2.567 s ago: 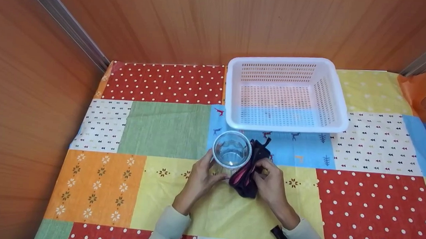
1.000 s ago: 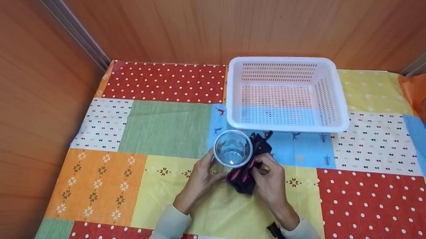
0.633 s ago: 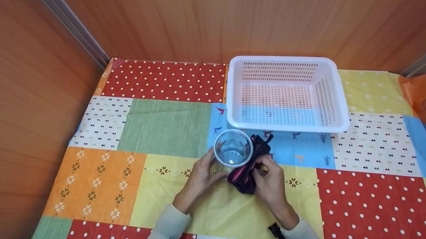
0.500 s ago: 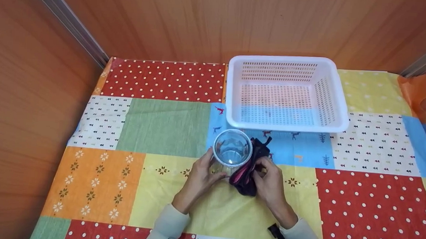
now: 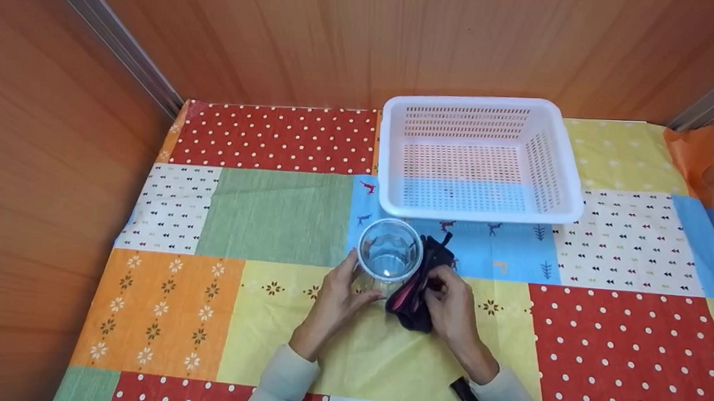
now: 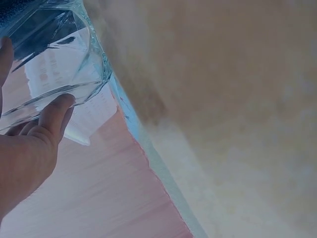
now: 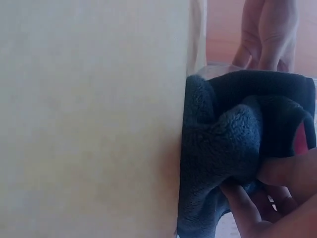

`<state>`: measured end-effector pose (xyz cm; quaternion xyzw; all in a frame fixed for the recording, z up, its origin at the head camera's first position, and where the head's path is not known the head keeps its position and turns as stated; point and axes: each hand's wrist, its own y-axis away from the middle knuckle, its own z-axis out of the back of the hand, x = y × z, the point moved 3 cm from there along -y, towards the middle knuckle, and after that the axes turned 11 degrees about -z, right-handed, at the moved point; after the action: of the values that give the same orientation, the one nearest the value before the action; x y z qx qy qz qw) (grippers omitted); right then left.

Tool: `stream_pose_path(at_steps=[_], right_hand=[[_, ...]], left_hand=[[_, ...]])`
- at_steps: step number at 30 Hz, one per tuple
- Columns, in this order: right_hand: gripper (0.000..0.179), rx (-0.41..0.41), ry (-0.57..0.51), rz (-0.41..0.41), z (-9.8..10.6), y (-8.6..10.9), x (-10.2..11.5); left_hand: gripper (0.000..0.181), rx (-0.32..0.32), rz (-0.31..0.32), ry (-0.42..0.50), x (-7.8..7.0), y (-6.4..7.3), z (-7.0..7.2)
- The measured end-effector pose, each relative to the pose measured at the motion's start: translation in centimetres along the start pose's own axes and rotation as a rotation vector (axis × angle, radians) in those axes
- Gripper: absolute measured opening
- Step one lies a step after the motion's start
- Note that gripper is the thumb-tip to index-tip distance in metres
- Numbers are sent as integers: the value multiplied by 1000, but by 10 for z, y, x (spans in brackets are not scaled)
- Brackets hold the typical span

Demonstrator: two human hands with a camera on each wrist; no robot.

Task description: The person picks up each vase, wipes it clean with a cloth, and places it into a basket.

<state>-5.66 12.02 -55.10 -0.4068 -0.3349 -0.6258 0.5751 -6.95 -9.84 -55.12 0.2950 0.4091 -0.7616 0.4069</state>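
A clear glass jar point(image 5: 390, 251) stands upright on the patchwork tablecloth, its round mouth facing up. My left hand point(image 5: 337, 291) grips it from the left, thumb near its base; the left wrist view shows fingertips against the glass wall point(image 6: 94, 64). Along the jar's right side lies a dark fleecy cloth point(image 5: 413, 316) with pink showing in its folds and a small loop at its far end. My right hand point(image 5: 454, 303) pinches this cloth between thumb and fingers, pressing it against the glass. In the right wrist view the bunched cloth point(image 7: 223, 129) hides much of the jar.
A white perforated plastic basket point(image 5: 478, 214) sits just behind the jar, with nothing in it. Wood-patterned panels point(image 5: 292, 38) wall the table at the back and both sides. A small black object point(image 5: 464, 391) is beside the right sleeve.
The right hand and cloth shift slightly away along the jar's side, then back toward the person. The left hand and the jar stay in place.
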Motion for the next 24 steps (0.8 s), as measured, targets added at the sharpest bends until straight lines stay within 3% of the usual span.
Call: stream_pose_path(at_steps=[6,11,18,24], right_hand=[[19,-4,-171,-3,5,1,29],[20,-23,-194,12,8,1,42],[21,-15,-120,3,5,1,25],[20,-5,-31,4,1,2,2]], left_hand=[[89,-1,7,49,1,0,-1],[88,-1,12,33,2,1,-1],[85,-14,-15,-7,0,0,-1],[87,-7,2,-14,-1,0,0]])
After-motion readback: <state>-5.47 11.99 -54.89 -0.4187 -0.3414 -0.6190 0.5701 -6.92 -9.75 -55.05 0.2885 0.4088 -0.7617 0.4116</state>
